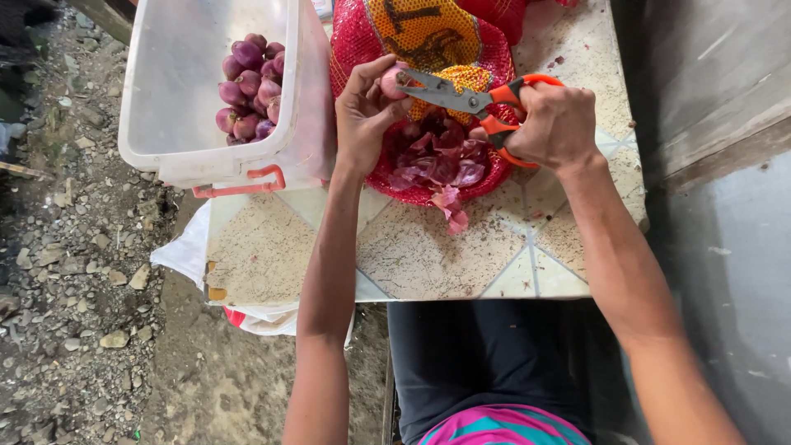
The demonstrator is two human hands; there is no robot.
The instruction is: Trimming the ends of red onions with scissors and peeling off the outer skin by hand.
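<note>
A shallot (390,81) is gripped in the left hand (365,111) above the red mesh sack (428,177) near the table's (280,247) far edge. Orange-handled scissors (470,100) are clenched in the right hand (554,124), blades at the shallot; a thumb could be nicked if they slip.

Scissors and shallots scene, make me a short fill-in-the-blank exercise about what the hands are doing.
1. The right hand holds scissors with ____ handles.
2. The left hand holds one ____ at the blades.
3. Peeled shallots sit in a clear plastic ____.
4. Purple skins lie on a ____ mesh sack.

Missing words: orange; shallot; tub; red
</note>
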